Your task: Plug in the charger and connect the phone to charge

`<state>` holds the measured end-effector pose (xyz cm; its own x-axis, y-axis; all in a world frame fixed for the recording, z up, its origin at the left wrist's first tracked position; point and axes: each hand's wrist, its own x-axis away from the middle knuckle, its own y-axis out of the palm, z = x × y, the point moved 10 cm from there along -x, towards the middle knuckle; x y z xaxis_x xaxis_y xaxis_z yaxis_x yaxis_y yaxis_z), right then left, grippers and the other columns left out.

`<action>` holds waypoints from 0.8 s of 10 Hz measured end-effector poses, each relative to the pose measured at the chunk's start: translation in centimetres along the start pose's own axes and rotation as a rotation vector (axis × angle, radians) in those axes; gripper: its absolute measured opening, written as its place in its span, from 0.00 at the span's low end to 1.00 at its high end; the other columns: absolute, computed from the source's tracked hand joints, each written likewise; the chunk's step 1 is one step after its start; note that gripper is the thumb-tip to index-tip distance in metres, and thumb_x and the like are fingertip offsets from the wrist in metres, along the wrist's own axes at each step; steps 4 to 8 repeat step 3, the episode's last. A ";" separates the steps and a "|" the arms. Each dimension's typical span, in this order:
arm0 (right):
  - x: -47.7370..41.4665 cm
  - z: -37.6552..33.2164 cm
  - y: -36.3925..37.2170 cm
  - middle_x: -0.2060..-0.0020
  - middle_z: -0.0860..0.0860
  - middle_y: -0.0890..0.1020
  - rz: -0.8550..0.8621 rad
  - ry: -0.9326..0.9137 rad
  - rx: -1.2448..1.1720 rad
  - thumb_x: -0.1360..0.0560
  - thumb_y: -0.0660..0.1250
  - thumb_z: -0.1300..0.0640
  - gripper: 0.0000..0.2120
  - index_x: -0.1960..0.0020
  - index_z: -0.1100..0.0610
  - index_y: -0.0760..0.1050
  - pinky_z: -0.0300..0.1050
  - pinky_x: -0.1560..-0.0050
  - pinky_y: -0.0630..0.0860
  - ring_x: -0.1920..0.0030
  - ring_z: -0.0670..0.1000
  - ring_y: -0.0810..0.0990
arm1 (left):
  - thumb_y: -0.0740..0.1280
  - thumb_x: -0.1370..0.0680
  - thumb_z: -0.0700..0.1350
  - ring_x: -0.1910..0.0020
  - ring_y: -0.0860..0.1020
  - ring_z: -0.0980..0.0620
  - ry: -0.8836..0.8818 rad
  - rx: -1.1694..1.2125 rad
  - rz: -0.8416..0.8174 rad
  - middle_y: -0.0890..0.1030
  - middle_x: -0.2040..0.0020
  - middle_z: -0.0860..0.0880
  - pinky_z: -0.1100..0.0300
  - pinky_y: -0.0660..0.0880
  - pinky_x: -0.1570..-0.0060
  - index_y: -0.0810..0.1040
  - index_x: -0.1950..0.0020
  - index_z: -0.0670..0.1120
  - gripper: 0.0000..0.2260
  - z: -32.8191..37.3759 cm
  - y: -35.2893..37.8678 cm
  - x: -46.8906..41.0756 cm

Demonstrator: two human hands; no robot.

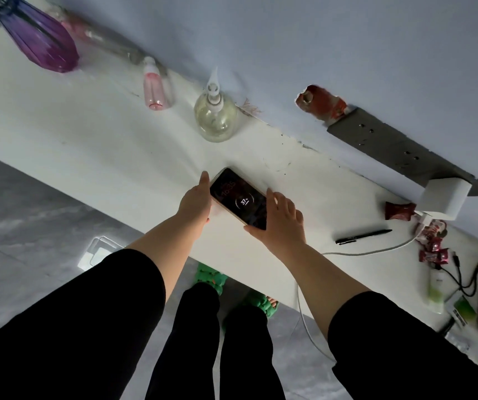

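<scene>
A phone [236, 196] lies face up on the white table [93, 140], its dark screen showing a charging ring with 37 %. My left hand [195, 202] rests against its left edge, fingers straight. My right hand [278, 219] holds its near right end, fingers over the screen's corner. A white charger block [444, 199] sits in the grey wall socket strip [390, 144] at the right. A white cable [376, 251] runs from the charger across the table, under my right forearm and over the table's front edge. The cable's end at the phone is hidden by my right hand.
A black pen [363, 236] lies right of the phone. Red snack wrappers [434, 245], black cables [463, 274] and small items crowd the right end. A round pump bottle [216, 116], a pink spray bottle [154, 88] and a purple vase [44, 41] stand along the wall.
</scene>
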<state>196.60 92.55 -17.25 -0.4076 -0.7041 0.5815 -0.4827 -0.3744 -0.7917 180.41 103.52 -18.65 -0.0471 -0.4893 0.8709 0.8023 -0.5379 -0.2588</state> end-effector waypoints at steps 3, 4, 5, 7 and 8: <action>7.2 5.8 -7.3 0.34 0.53 0.73 -0.014 0.148 -0.206 0.21 0.56 0.53 0.18 0.32 0.53 0.68 0.50 0.36 0.69 0.36 0.55 0.73 | 0.50 0.20 0.59 0.62 0.72 0.46 0.331 -0.548 0.035 0.72 0.67 0.49 0.56 0.65 0.67 0.75 0.57 0.41 0.25 5.1 -1.0 8.6; 7.2 5.8 -7.3 0.34 0.53 0.73 -0.014 0.148 -0.206 0.21 0.56 0.53 0.18 0.32 0.53 0.68 0.50 0.36 0.69 0.36 0.55 0.73 | 0.50 0.20 0.59 0.62 0.72 0.46 0.331 -0.548 0.035 0.72 0.67 0.49 0.56 0.65 0.67 0.75 0.57 0.41 0.25 5.1 -1.0 8.6; 7.2 5.8 -7.3 0.34 0.53 0.73 -0.014 0.148 -0.206 0.21 0.56 0.53 0.18 0.32 0.53 0.68 0.50 0.36 0.69 0.36 0.55 0.73 | 0.50 0.20 0.59 0.62 0.72 0.46 0.331 -0.548 0.035 0.72 0.67 0.49 0.56 0.65 0.67 0.75 0.57 0.41 0.25 5.1 -1.0 8.6; 7.2 5.8 -7.3 0.34 0.53 0.73 -0.014 0.148 -0.206 0.21 0.56 0.53 0.18 0.32 0.53 0.68 0.50 0.36 0.69 0.36 0.55 0.73 | 0.50 0.20 0.59 0.62 0.72 0.46 0.331 -0.548 0.035 0.72 0.67 0.49 0.56 0.65 0.67 0.75 0.57 0.41 0.25 5.1 -1.0 8.6; 7.2 5.8 -7.3 0.34 0.53 0.73 -0.014 0.148 -0.206 0.21 0.56 0.53 0.18 0.32 0.53 0.68 0.50 0.36 0.69 0.36 0.55 0.73 | 0.50 0.20 0.59 0.62 0.72 0.46 0.331 -0.548 0.035 0.72 0.67 0.49 0.56 0.65 0.67 0.75 0.57 0.41 0.25 5.1 -1.0 8.6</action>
